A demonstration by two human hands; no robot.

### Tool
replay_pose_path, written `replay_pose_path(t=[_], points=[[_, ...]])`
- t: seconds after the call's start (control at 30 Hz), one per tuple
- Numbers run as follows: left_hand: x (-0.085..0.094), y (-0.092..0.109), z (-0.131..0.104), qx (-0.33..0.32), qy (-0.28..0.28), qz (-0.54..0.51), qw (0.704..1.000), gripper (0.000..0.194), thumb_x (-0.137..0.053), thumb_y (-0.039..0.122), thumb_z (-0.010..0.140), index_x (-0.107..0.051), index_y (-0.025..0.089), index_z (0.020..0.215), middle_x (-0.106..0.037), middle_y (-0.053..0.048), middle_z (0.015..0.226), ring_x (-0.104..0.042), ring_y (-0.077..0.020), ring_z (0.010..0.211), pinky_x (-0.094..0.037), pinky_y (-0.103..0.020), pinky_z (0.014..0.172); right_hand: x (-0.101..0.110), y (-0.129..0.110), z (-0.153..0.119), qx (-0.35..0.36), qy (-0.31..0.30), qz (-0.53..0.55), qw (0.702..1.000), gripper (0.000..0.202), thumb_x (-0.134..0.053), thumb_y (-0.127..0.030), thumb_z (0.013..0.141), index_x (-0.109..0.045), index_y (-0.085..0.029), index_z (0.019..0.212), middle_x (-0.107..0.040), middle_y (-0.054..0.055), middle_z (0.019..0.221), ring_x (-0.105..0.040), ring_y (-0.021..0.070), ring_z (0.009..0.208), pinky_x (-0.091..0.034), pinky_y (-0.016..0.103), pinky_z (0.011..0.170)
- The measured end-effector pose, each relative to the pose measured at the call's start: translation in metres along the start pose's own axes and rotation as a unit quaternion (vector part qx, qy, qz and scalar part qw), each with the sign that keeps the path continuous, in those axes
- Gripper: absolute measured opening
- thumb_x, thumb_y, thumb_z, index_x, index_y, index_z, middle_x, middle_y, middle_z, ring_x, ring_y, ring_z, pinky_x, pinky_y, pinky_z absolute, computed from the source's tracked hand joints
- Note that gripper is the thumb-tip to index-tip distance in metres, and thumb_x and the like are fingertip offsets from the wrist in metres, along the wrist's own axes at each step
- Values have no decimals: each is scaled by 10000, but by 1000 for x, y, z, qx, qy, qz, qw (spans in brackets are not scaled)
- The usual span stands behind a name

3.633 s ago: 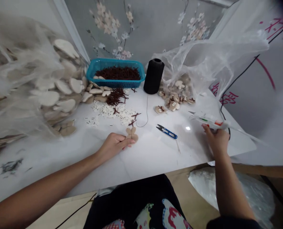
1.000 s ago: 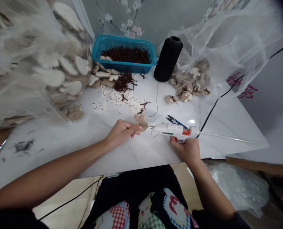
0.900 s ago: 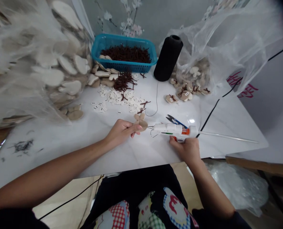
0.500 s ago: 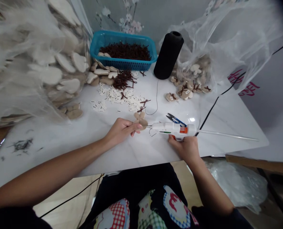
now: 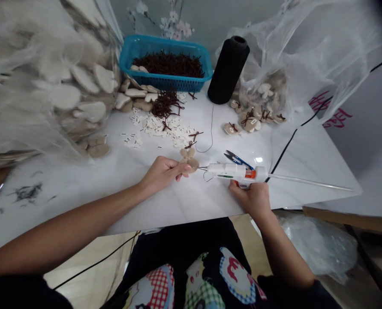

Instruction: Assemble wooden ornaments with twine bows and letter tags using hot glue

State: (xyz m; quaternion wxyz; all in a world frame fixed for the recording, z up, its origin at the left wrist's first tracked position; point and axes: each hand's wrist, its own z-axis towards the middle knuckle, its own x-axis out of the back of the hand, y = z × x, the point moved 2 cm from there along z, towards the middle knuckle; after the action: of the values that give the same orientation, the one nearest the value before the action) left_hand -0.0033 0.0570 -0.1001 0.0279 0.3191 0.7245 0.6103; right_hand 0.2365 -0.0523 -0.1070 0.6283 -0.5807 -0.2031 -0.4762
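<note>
Between the thumb and fingers of my left hand (image 5: 165, 172) is a beige felt bunny-shaped piece (image 5: 188, 155), its two ears pointing away from me. My right hand (image 5: 253, 198) grips a white glue gun (image 5: 227, 171) with orange parts, and a clear glue stick (image 5: 309, 182) juts from its back. The metal nozzle (image 5: 203, 168) is at the right edge of the felt piece; whether it touches I cannot tell. Just beyond the glue gun lie blue-handled thread snips (image 5: 239, 159). Dark brown bows (image 5: 195, 135) and small white labels (image 5: 174, 132) lie past the felt piece.
A blue basket (image 5: 126, 71) of brown bows stands at the back, beside a black thread cone (image 5: 228, 71). Plastic bags of felt pieces stand left (image 5: 54, 98) and right (image 5: 271, 81). Finished-looking pieces with bows (image 5: 250, 121) lie at right. A black cord (image 5: 284, 150) crosses the table.
The view has shifted slightly. My hands, the felt piece and the glue gun keep nearly the same positions, with the nozzle still at the piece's edge.
</note>
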Motion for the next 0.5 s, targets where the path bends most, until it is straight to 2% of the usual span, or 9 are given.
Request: replay_pose_path(t=[0.23, 0.4, 0.5], points=[[0, 2, 0, -36, 0, -9, 999, 483, -616, 521, 749, -619, 132, 462, -560, -11, 448, -410, -58, 399, -238, -204, 410, 0, 3, 0, 4, 4, -16, 1000, 297, -554, -384, 717, -480, -203, 494, -543, -5, 419, -569, 156, 412, -403, 230, 438], [1, 3, 0, -34, -1, -32, 999, 472, -605, 515, 764, -662, 128, 501, -578, -22, 463, -390, -56, 395, -237, -212, 405, -3, 3, -2, 15, 2, -39, 999, 283, -546, -387, 729, -489, -202, 523, -540, -7, 425, -572, 159, 414, -388, 234, 442], [3, 3, 0, -45, 5, -48, 998, 485, -595, 533, 773, -685, 126, 526, -544, -22, 422, -420, -70, 407, -259, -216, 417, 2, 11, 0, 21, 40, -77, 996, 265, -524, -409, 738, -538, -197, 580, -581, 8, 480, -600, 182, 469, -401, 254, 480]])
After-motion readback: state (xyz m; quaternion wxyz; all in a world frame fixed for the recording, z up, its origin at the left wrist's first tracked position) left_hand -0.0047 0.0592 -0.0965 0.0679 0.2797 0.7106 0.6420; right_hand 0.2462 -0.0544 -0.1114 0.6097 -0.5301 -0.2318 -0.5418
